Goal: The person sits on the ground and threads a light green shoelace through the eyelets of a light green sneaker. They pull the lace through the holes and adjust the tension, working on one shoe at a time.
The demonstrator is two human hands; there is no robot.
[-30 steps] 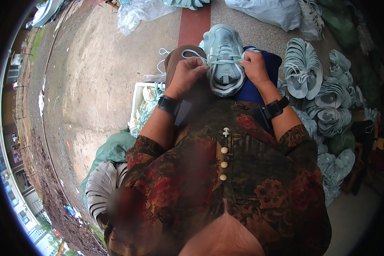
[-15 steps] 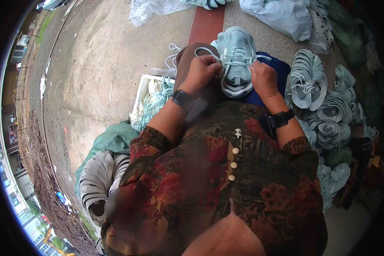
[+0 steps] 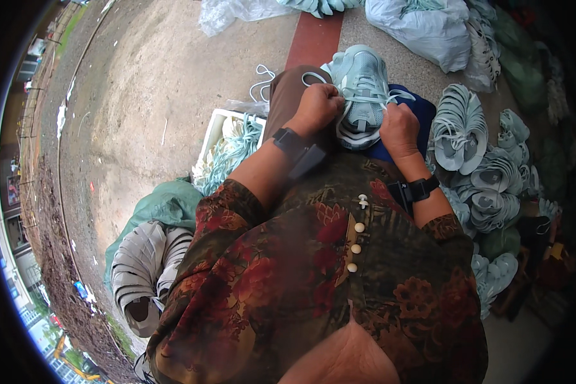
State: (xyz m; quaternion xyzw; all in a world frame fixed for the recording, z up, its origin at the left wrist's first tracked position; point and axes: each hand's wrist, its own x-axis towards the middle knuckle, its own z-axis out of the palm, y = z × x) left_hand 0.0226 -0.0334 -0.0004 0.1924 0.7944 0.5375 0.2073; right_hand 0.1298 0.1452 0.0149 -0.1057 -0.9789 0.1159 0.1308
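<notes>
Pale green sneaker point(image 3: 363, 89) on lap, between left hand point(image 3: 318, 105), right hand point(image 3: 398, 130)

stacks of pale shoe uppers point(image 3: 486, 173) on the right, a white tray of laces point(image 3: 227, 150), plastic bags point(image 3: 422, 29) beyond.

Light: soft, even daylight, overcast in character; no hard-edged shadows on the concrete ground point(image 3: 141, 115). Weak diffuse shading only, directly under the pale teal shoe point(image 3: 361, 89) and beside the white tray point(image 3: 214, 125) left of it. No glare or blown highlights; the plastic bags point(image 3: 422, 29) above the shoe read bright but keep detail. Focus: shoe sharp; the patterned sleeve point(image 3: 237, 269) below it slightly soft, closest cloth blurred. Strong fisheye: black vignette rings the frame, ground edges far left of the shoe bend and smear. Right of the shoe, stacked soles point(image 3: 461, 128) fall into dimness.
</notes>
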